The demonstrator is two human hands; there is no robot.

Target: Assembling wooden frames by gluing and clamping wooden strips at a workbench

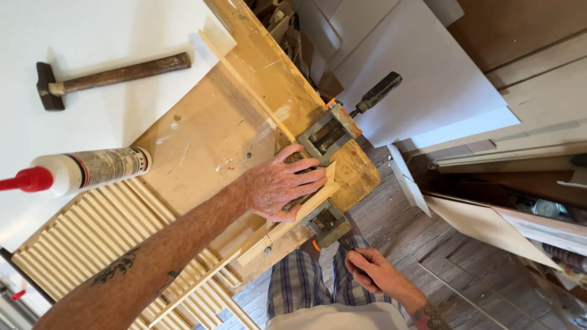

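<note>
two hands | left hand [282, 189] flat on pale wood strip [287, 223] | right hand [370, 269] clenched around metal clamp's handle [350, 249]

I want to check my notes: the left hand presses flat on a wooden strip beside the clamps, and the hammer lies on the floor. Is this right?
Not quite. The head view shows the hammer lying on the white tabletop, not on the floor. The rest holds: the left hand presses flat on the wooden strip beside the clamps.

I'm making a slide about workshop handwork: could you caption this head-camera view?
Left hand presses a wooden strip on the workbench while the right hand grips a clamp handle; glue bottle and hammer lie nearby.
</note>
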